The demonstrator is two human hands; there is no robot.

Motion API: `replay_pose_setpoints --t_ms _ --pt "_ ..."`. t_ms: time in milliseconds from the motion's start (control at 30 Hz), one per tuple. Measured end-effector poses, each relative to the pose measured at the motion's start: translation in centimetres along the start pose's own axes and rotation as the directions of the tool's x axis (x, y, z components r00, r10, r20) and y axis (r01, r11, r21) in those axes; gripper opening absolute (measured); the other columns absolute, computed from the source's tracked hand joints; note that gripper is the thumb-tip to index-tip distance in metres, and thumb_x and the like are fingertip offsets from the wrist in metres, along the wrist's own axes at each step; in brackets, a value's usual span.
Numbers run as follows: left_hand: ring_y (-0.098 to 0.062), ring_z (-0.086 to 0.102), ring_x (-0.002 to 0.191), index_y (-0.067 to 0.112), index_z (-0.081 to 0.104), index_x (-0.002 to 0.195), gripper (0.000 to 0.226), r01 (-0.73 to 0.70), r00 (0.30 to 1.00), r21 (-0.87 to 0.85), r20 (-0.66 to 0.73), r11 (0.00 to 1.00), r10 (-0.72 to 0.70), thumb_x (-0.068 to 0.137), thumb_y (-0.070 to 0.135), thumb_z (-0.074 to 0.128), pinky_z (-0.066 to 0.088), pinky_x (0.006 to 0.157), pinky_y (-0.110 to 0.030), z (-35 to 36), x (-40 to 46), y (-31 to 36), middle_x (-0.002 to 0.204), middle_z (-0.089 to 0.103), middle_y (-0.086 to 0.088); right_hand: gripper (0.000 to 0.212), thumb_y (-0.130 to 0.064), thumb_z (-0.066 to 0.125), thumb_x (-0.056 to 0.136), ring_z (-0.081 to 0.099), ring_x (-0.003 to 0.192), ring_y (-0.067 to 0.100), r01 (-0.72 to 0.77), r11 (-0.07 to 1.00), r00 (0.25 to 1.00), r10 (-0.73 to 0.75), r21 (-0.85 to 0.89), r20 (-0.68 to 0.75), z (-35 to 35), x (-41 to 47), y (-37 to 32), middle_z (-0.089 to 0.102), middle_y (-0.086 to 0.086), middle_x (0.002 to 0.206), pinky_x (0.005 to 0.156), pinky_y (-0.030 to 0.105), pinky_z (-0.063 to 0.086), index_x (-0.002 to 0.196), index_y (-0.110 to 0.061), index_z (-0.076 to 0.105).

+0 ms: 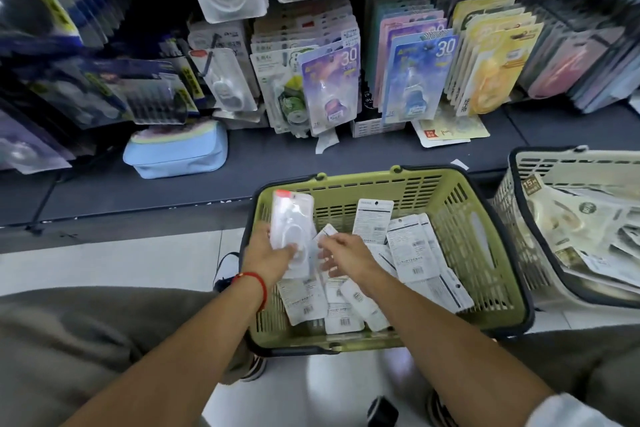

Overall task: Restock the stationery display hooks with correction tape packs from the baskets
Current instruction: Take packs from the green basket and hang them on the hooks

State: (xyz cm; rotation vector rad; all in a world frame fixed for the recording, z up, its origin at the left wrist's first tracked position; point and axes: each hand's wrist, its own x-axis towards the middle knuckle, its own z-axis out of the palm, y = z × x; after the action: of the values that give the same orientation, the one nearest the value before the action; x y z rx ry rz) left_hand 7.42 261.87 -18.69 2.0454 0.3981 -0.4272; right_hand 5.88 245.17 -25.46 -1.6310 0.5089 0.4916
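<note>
A green basket (478, 253) on the floor holds several white correction tape packs (408, 246), most lying back side up. My left hand (268, 260) grips a clear blister pack with a red top (291, 222), held upright over the basket's left side. My right hand (346, 253) reaches in beside it, and its fingers pinch the edge of another white pack (323, 234). Above the basket, the display hooks carry rows of hanging packs (332, 87).
A white basket (519, 218) with more packs stands to the right. A light blue pouch (176, 152) lies on the dark lower shelf. A loose card (450, 132) lies on the shelf under the hooks. My knees frame the green basket on both sides.
</note>
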Motion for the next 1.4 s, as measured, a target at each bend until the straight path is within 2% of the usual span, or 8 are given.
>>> replay_pose_setpoints --t_ms 167,267,567,933,1067,1133,1267,1400 --pt "-0.019 0.067 0.094 0.029 0.051 0.108 0.033 -0.1 0.986 -0.229 -0.153 0.968 0.066 0.094 0.011 0.074 0.053 0.081 -0.037 -3.5 0.2 0.2 0.107 0.068 0.0 0.082 -0.047 0.074 0.093 0.048 0.138 0.035 -0.054 0.825 0.989 0.121 -0.562 0.083 5.6 -0.2 2.6 0.042 0.015 0.149 0.114 0.047 0.045 0.153 -0.009 0.033" --pt "-0.013 0.066 0.093 0.035 0.053 0.103 0.036 -0.125 0.98 -0.292 -0.183 0.948 0.073 0.092 0.007 0.074 0.053 0.078 -0.034 -4.7 0.1 0.0 0.103 0.067 0.008 0.061 -0.034 0.07 0.098 0.053 0.132 0.031 -0.01 0.799 0.995 0.065 -0.601 0.07 6.8 0.1 3.1 0.05 0.014 0.145 0.112 0.047 0.046 0.146 -0.009 0.042" --pt "0.001 0.063 0.098 0.044 0.04 0.133 0.035 -0.339 0.941 -0.065 -0.036 0.939 0.337 0.106 0.03 0.057 0.055 0.08 -0.033 -1.3 -1.2 -0.5 0.111 0.062 0.027 0.029 -0.027 0.057 0.106 0.064 0.117 0.023 0.156 0.985 0.968 -0.167 -0.072 -0.187 0.5 -1.6 -1.5 0.067 0.0 0.128 0.101 0.043 0.053 0.134 -0.021 0.054" --pt "-0.022 0.073 0.108 0.049 0.047 0.125 0.048 0.045 0.975 -0.456 0.213 0.889 0.06 0.095 0.024 0.076 0.064 0.08 -0.054 3.0 -1.7 0.6 0.123 0.071 0.006 0.034 -0.054 0.059 0.092 0.071 0.094 0.007 0.15 0.955 0.987 -0.159 0.256 0.014 -1.0 -5.0 -4.1 0.076 0.004 0.1 0.078 0.031 0.061 0.113 -0.036 0.078" --pt "-0.029 0.069 0.107 0.042 0.051 0.121 0.05 0.163 0.972 -0.47 0.229 0.868 -0.059 0.097 0.001 0.068 0.063 0.076 -0.061 2.9 -1.1 -0.6 0.123 0.067 0.002 0.023 -0.027 0.06 0.101 0.071 0.098 0.019 0.084 0.979 0.976 -0.118 -0.183 -0.182 -4.5 -1.5 -2.2 0.075 0.013 0.111 0.094 0.048 0.061 0.112 -0.017 0.078" --pt "-0.03 0.069 0.107 0.04 0.053 0.122 0.05 0.183 0.968 -0.454 0.24 0.872 -0.078 0.097 0.0 0.068 0.063 0.074 -0.06 2.9 -1.0 -1.1 0.123 0.068 0.001 0.042 -0.034 0.06 0.102 0.053 0.133 0.033 -0.195 0.738 0.934 -0.062 -0.646 -0.353 -6.6 0.4 0.5 0.057 0.018 0.142 0.108 0.048 0.049 0.137 -0.011 0.06" --pt "-0.032 0.07 0.108 0.04 0.054 0.127 0.052 0.203 0.957 -0.431 0.278 0.879 -0.085 0.096 0.001 0.069 0.064 0.074 -0.059 2.9 -0.8 -1.4 0.124 0.069 -0.001 0.093 -0.042 0.058 0.102 0.005 0.157 0.044 -0.391 0.333 0.92 0.148 -0.858 -0.362 -8.1 0.9 5.7 -0.001 0.025 0.169 0.121 0.06 0.03 0.163 -0.004 -0.002" --pt "-0.027 0.068 0.109 0.042 0.053 0.13 0.053 0.203 0.954 -0.395 0.285 0.896 -0.091 0.097 0.004 0.07 0.065 0.074 -0.054 2.9 -0.9 -1.2 0.126 0.067 0.005 0.06 -0.019 0.045 0.107 0.03 0.15 0.043 -0.3 0.615 0.953 0.166 -0.729 -0.253 -9.7 1.1 4.8 0.027 0.026 0.163 0.117 0.05 0.037 0.16 -0.002 0.021"
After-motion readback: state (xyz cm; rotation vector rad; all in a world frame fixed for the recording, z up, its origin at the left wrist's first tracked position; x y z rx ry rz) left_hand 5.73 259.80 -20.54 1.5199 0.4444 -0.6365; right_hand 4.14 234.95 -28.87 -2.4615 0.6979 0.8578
